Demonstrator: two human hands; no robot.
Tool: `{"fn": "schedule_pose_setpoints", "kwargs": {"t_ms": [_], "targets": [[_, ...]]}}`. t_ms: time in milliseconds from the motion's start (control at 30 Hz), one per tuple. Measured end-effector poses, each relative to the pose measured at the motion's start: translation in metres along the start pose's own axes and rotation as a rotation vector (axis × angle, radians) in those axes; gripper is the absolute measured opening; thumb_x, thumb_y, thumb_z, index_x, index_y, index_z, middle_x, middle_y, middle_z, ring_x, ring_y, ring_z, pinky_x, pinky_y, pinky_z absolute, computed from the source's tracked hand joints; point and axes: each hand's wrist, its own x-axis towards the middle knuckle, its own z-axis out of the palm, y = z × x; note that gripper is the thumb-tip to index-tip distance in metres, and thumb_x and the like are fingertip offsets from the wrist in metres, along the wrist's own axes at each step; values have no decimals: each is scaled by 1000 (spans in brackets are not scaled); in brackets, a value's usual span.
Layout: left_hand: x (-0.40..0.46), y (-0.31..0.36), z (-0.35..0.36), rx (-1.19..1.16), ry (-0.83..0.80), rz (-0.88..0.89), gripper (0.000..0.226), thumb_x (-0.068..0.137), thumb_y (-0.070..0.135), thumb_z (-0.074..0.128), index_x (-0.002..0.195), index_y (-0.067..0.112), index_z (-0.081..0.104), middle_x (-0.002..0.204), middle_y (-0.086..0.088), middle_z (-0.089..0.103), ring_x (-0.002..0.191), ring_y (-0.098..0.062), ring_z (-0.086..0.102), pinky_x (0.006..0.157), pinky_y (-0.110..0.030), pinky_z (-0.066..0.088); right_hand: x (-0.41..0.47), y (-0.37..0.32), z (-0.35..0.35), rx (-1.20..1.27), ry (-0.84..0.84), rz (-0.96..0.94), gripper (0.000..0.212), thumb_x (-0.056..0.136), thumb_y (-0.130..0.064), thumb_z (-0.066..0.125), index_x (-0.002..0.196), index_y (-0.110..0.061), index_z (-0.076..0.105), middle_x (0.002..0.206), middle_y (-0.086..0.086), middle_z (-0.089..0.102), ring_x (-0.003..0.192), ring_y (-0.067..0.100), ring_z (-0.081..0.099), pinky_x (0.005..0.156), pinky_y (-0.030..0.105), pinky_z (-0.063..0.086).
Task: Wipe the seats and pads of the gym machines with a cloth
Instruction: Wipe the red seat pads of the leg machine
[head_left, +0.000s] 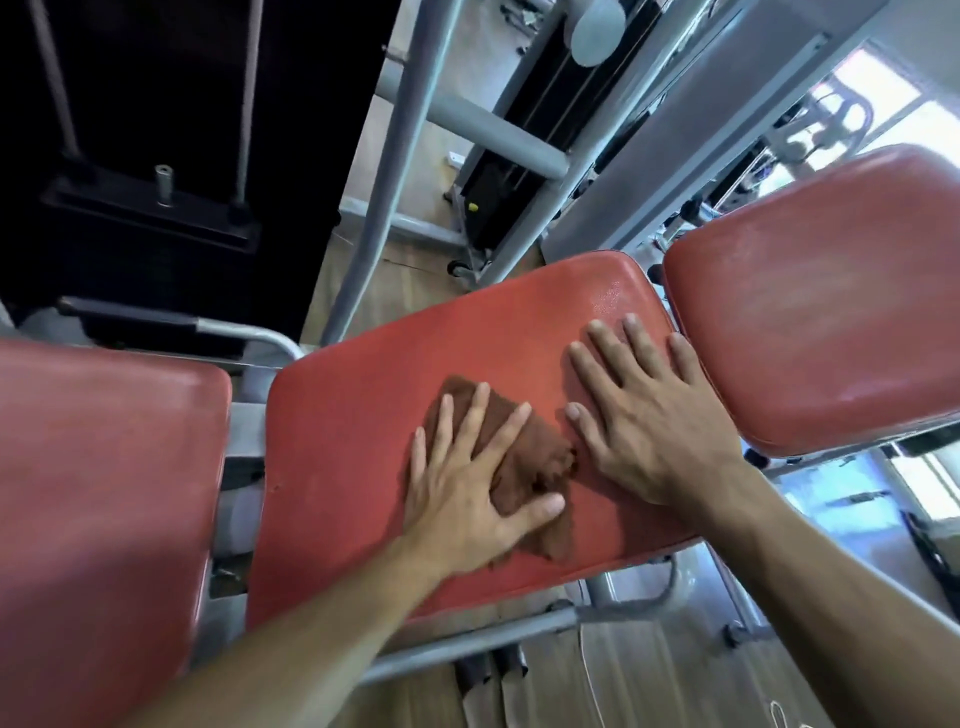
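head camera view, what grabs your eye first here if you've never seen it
Three red pads fill the view. On the middle pad, the left hand presses a brown cloth flat, and the right hand rests flat beside it. A black weight stack sits at upper left.

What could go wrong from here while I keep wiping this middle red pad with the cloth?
The left hand presses the bunched brown cloth with flat, spread fingers, not gripping it, so it may slip out or wipe only a narrow strip. The right hand lies bare on the middle pad, so the patch beneath could be missed. The side pads could be skipped.
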Motion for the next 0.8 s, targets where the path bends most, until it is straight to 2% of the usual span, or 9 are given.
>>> {"fn": "schedule_pose_setpoints", "kwargs": {"t_ms": [167,233,367,533,633,733,800], "targets": [[99,-19,-25,-53,54,-125,90,72,92,31,150,58,2,165,14,-11,152,-24,-11,119,-61,2,1,1,2,-16,13,-7,64,98,-51,31,151,-18,41,161,8,33,150,33,24,115,59,23],[107,-19,-25,-43,72,-129,90,72,91,28,151,57,3,165,13,-10,152,-25,-10,119,-60,0,2,1,3,-18,15,-14,64,98,-51,31,152,-18,41,161,8,32,150,33,24,115,59,21],[101,-26,-21,-21,80,5,86,74,89,31,150,58,4,165,15,-10,152,-22,-11,119,-56,-3,2,1,4,8,33,-7,63,98,-51,31,152,-20,41,162,7,32,151,31,23,116,58,21],[152,-46,-43,-27,36,-83,90,69,93,25,150,56,10,165,11,11,152,-23,8,120,-55,6,2,2,4,2,23,-10,63,98,-51,31,153,-21,39,162,6,32,151,31,22,117,59,21],[119,-42,-31,-45,91,-26,86,74,89,28,151,56,7,166,12,0,153,-21,-3,121,-55,2,4,1,1,7,22,-1,63,98,-51,32,153,-21,39,162,5,31,151,30,23,117,59,21],[49,-37,-19,-47,65,42,86,77,87,33,151,55,3,165,13,-12,152,-21,-14,121,-56,2,3,0,2,12,29,9,62,97,-49,35,151,-22,42,161,4,34,150,31,26,115,59,23],[-1,-34,-6,-36,64,38,87,78,88,34,152,54,4,165,13,-13,152,-22,-15,120,-58,4,7,-6,1,22,44,17,58,96,-44,36,150,-22,45,160,4,36,149,32,28,114,62,23]]}}
